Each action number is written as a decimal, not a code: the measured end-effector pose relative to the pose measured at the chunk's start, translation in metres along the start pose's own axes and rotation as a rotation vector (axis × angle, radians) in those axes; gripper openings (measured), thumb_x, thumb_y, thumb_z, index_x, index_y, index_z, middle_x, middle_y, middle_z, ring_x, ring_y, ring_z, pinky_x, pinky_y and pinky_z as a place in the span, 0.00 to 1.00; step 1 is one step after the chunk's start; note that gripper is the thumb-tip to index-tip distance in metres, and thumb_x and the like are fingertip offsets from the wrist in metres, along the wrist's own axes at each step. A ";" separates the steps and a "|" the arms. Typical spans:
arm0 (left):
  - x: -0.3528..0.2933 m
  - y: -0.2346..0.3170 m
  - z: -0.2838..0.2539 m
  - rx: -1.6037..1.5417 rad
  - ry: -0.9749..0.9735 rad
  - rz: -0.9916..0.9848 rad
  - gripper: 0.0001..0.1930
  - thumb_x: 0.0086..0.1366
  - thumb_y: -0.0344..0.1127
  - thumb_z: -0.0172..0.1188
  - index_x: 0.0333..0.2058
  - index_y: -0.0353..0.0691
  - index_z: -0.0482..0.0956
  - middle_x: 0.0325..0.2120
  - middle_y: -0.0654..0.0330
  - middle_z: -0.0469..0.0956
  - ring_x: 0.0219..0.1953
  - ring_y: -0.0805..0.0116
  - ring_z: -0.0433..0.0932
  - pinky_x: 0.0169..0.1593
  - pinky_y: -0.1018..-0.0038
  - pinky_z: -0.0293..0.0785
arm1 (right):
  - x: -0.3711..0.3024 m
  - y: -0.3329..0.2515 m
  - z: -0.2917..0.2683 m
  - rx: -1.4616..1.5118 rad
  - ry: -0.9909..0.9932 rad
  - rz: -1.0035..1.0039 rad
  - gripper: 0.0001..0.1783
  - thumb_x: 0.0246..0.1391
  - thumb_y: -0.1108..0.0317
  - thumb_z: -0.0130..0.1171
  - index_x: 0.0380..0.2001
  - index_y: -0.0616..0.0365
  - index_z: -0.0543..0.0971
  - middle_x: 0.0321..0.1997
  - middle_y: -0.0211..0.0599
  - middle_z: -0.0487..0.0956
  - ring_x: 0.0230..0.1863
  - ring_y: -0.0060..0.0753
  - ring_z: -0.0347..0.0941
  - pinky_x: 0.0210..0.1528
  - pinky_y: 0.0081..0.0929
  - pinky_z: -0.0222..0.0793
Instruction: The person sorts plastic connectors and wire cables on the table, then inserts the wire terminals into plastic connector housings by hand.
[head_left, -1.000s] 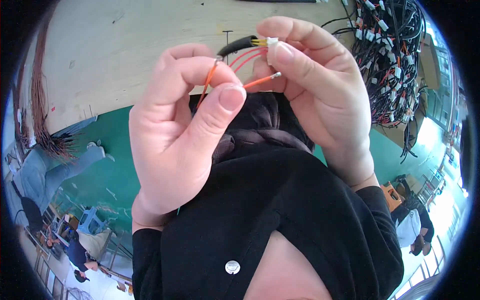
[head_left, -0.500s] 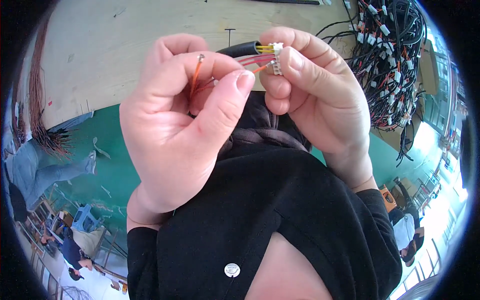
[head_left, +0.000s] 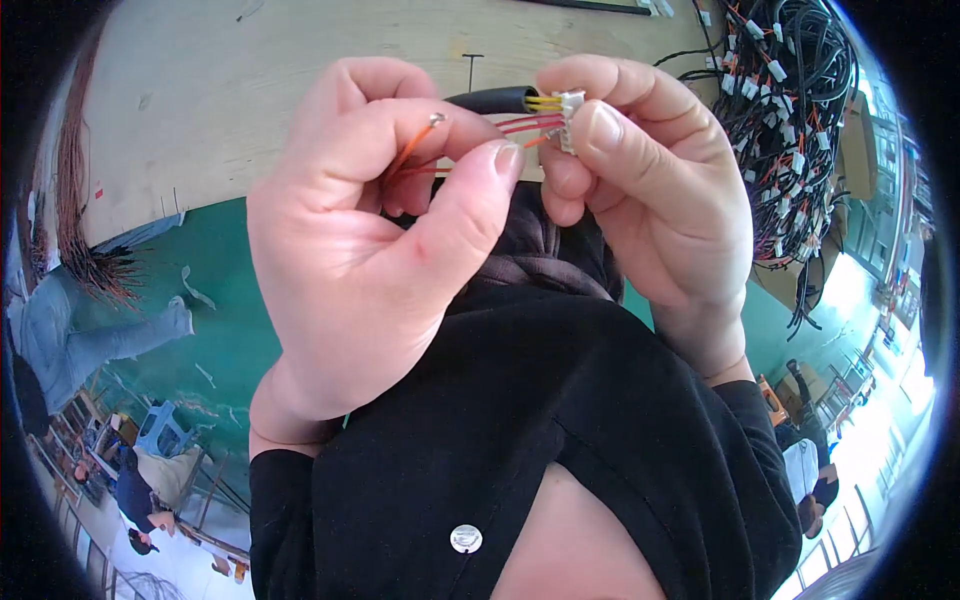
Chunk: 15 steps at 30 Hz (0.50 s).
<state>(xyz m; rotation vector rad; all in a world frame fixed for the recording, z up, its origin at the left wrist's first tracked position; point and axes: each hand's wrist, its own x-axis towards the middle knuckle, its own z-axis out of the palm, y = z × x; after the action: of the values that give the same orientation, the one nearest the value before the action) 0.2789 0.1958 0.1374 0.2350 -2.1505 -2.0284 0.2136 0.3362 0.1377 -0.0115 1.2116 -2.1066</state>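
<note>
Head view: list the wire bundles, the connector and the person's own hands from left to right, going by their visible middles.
Reddish-brown wire bundle, left hand, white connector, right hand, black cable bundle.

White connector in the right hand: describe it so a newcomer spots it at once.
Find the pale table, then the right hand in front of it, right of centre. Its grip holds the small white connector, yellow wires and red wires meeting its left side. Unlike the white plugs on the dark cable pile at upper right, it is held in a hand.
</note>
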 end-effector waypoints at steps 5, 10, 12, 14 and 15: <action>-0.003 0.001 -0.001 0.058 -0.037 -0.007 0.02 0.49 0.24 0.54 0.23 0.33 0.71 0.29 0.63 0.62 0.31 0.78 0.61 0.36 0.85 0.56 | -0.001 0.002 -0.003 -0.196 -0.054 -0.158 0.12 0.48 0.73 0.50 0.36 0.67 0.70 0.22 0.35 0.72 0.22 0.21 0.68 0.26 0.16 0.66; -0.002 0.000 -0.002 0.091 -0.058 0.036 0.02 0.49 0.24 0.54 0.23 0.32 0.71 0.29 0.63 0.62 0.31 0.78 0.61 0.36 0.85 0.56 | -0.002 0.000 -0.002 -0.225 -0.037 -0.155 0.11 0.47 0.74 0.50 0.36 0.68 0.71 0.21 0.36 0.72 0.21 0.22 0.68 0.25 0.16 0.66; -0.002 0.001 -0.002 0.086 -0.050 0.021 0.02 0.49 0.24 0.54 0.24 0.32 0.71 0.30 0.63 0.62 0.31 0.78 0.61 0.36 0.85 0.56 | -0.002 0.000 -0.003 -0.214 -0.042 -0.141 0.11 0.47 0.75 0.50 0.35 0.69 0.71 0.21 0.36 0.72 0.21 0.22 0.68 0.25 0.16 0.66; -0.003 0.001 -0.001 0.082 -0.040 0.005 0.02 0.50 0.23 0.54 0.25 0.32 0.71 0.30 0.63 0.62 0.32 0.78 0.61 0.36 0.85 0.56 | -0.002 0.002 -0.003 -0.254 -0.055 -0.174 0.11 0.47 0.75 0.50 0.35 0.69 0.71 0.20 0.37 0.72 0.21 0.23 0.68 0.25 0.16 0.66; -0.004 0.000 0.002 0.028 -0.011 -0.015 0.02 0.50 0.23 0.53 0.26 0.32 0.71 0.31 0.63 0.62 0.32 0.78 0.61 0.37 0.85 0.57 | -0.002 0.003 -0.002 -0.254 -0.055 -0.173 0.11 0.47 0.75 0.50 0.35 0.69 0.71 0.20 0.37 0.72 0.21 0.23 0.68 0.25 0.16 0.66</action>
<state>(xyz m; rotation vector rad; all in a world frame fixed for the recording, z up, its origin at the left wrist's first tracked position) 0.2823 0.1987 0.1370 0.2450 -2.1909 -2.0133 0.2165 0.3380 0.1345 -0.2967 1.4823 -2.0678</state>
